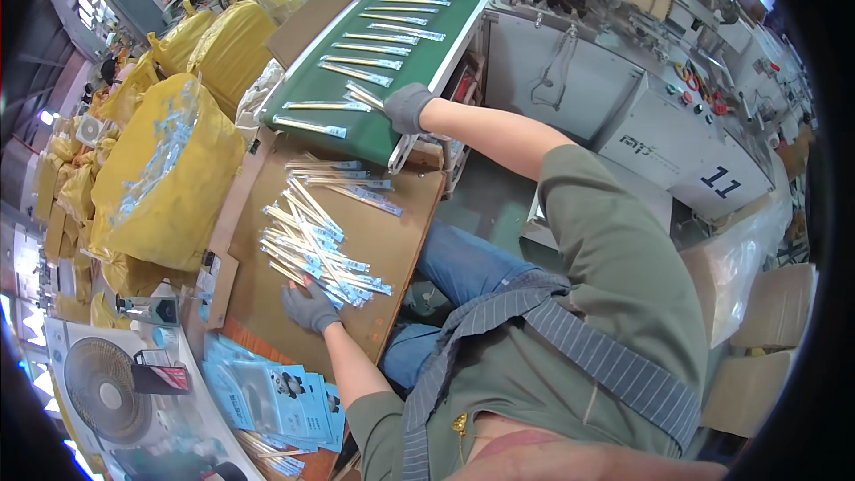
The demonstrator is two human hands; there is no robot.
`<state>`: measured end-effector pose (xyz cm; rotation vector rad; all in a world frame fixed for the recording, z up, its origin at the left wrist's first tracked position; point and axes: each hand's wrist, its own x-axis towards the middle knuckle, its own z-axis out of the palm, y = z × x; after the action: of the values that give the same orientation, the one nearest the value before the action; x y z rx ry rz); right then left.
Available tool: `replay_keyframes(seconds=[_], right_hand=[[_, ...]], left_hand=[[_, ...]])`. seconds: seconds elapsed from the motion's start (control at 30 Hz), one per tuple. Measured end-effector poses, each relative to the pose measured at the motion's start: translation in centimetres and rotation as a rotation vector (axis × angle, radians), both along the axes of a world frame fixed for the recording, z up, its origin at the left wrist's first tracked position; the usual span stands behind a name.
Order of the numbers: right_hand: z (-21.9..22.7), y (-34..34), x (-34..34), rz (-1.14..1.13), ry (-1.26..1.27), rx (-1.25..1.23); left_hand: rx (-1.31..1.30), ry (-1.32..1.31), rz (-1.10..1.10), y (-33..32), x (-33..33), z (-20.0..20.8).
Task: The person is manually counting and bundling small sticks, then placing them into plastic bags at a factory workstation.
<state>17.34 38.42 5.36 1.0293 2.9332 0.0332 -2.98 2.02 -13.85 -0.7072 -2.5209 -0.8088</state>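
"Head view: where are the sticks [309, 246]?"
"Piled on bench [398, 236] at left hand [312, 309], spread along far belt [305, 80] at right hand [409, 109]; I can't tell whether either's fingers grip."

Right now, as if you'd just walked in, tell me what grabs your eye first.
First, the bright green, flat conveyor belt at the upper middle, slim pale sticks with blue ends lying across it and the grey-gloved right hand at its right edge. Next, the jumbled heap of similar sticks on the brown board below, the grey-gloved left hand at its lower edge. The bulging yellow plastic bag stands out on the left.
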Motion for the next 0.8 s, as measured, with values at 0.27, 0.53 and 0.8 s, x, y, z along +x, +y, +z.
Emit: replay_keyframes(seconds=[0.27,0.53,0.8], right_hand=[[2.9,-6.5,0.6,0.063,0.420,-0.354],[-1.0,-11.3,-6.2,0.258,0.577,-0.457],[-14.2,-19.1,2.0,0.476,0.619,-0.334]], left_hand=[[-0.023,0.006,0.003,-0.5,0.4,0.4],[-0.034,-0.040,0.026,0.4,0.0,1.0],[-0.078,-0.225,-0.008,1.2,1.5,3.6]])
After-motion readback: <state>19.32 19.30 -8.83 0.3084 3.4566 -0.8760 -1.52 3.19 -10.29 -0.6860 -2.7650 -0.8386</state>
